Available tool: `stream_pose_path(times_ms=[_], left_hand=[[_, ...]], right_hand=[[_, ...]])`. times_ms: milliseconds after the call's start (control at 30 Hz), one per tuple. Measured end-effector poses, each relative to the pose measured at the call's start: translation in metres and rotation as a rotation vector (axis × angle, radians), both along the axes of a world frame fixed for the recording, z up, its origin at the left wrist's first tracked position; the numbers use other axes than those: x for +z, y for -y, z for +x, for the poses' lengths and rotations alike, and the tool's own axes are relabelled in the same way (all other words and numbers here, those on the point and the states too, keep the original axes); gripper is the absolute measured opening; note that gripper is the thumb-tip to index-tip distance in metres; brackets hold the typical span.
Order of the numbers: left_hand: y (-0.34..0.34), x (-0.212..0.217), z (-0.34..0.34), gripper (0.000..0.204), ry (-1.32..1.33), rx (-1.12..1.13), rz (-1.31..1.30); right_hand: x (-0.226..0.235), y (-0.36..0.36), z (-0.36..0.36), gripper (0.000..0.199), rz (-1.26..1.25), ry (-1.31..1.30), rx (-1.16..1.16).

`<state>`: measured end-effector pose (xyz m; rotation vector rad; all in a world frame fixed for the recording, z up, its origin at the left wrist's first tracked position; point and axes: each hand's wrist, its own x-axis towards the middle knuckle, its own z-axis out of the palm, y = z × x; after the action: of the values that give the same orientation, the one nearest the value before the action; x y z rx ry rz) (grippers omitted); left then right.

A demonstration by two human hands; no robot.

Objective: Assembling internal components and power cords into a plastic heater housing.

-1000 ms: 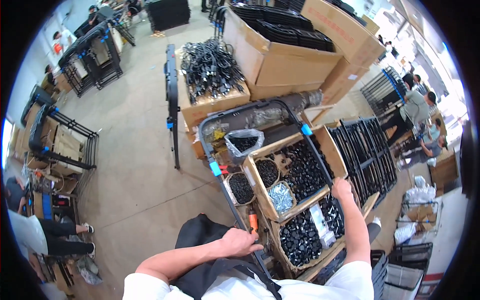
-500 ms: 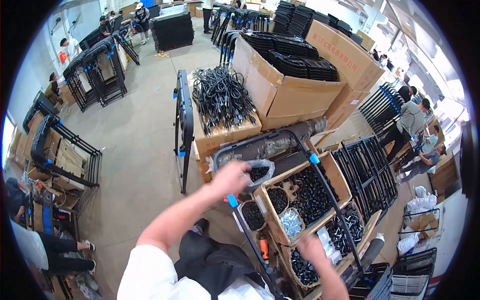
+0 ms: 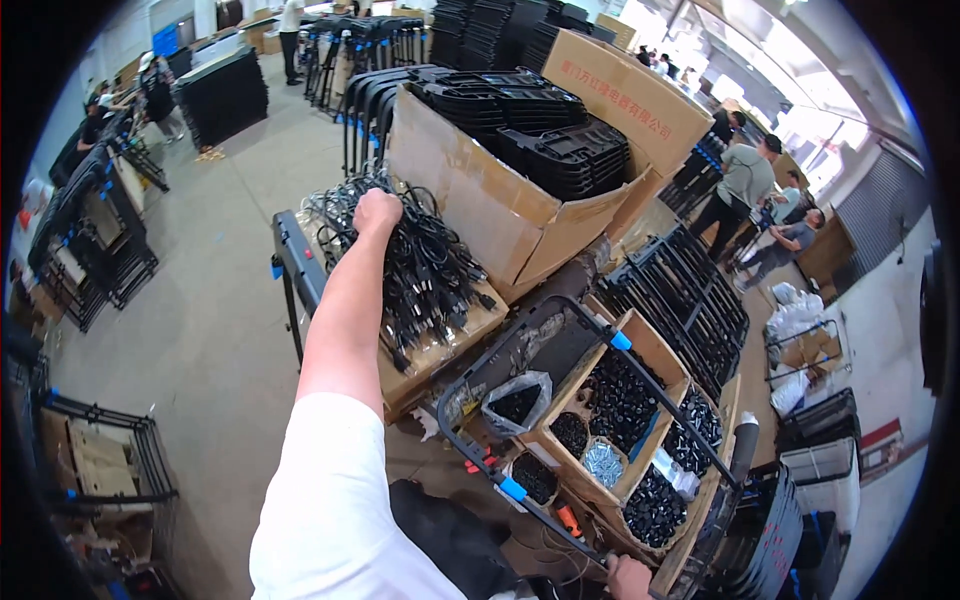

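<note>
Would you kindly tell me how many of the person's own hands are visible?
2: the left hand reaches into the black cables; the right hand sits at the bottom edge, partly cut off.

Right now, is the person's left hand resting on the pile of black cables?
Yes, the left hand is closed over the pile of black cables in the open carton.

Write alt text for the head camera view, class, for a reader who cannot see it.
A person's left hand reaches out onto a pile of black cables in a cardboard box, while the right hand rests at the bottom edge near a black metal frame. Below lie compartments of small black parts, and a large box of black plastic pieces stands behind.
</note>
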<state>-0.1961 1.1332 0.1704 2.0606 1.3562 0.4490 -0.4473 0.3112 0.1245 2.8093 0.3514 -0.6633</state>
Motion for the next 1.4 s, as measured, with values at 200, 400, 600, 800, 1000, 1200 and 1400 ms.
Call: stream_pose_path(times_ms=[200,400,600,800,1000,1200,1400], left_hand=[[-0.020,0.015,0.032,0.049,-0.085,-0.036,-0.038],[-0.065,-0.002,0.050,0.050,-0.175,-0.108,-0.009],[-0.111,0.009,0.043,0.039,0.271,-0.061,-0.326],[-0.048,0.107,0.007,0.022,1.229,-0.320,-0.262],[0.032,0.207,-0.053,0.037,1.274,-0.717,-0.030],[0.053,0.224,-0.072,0.029,1.021,-0.640,-0.114],[0.096,0.284,-0.115,0.030,1.301,-0.857,-0.020]], right_hand=[[0.028,-0.048,-0.004,0.054,-0.104,-0.068,-0.101],[0.031,-0.058,0.007,0.038,-0.226,-0.158,-0.166],[0.047,-0.078,0.001,0.035,-0.002,-0.002,-0.140],[0.005,-0.030,0.003,0.026,-0.322,-0.129,-0.109],[0.002,-0.025,0.018,0.029,-0.256,-0.006,-0.096],[0.029,-0.055,0.017,0.028,-0.204,-0.194,-0.140],[-0.040,0.019,-0.004,0.029,-0.120,0.086,-0.063]])
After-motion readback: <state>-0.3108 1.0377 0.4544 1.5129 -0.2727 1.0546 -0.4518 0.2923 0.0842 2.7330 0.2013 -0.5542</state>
